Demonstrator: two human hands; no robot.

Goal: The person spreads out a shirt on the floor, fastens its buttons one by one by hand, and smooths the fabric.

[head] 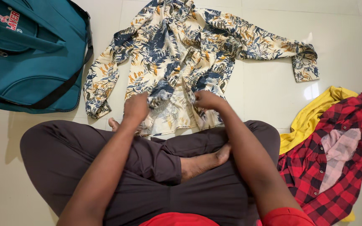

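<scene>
Both hands, the left hand (136, 107) and the right hand (206, 99), are clenched on the lower front edges of a leaf-print shirt (181, 54) spread on the floor at upper centre. Upper left lies a teal bag (30, 54); at right, a red checked shirt (332, 163) lies over a yellow garment (315, 115).

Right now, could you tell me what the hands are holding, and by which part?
Both hold the leaf-print shirt spread on the floor: the left hand and right hand each grip one front edge near the hem.

pale tiled floor (265, 90), floral shirt (181, 46), teal bag (30, 62), plaid shirt (336, 167)
</scene>
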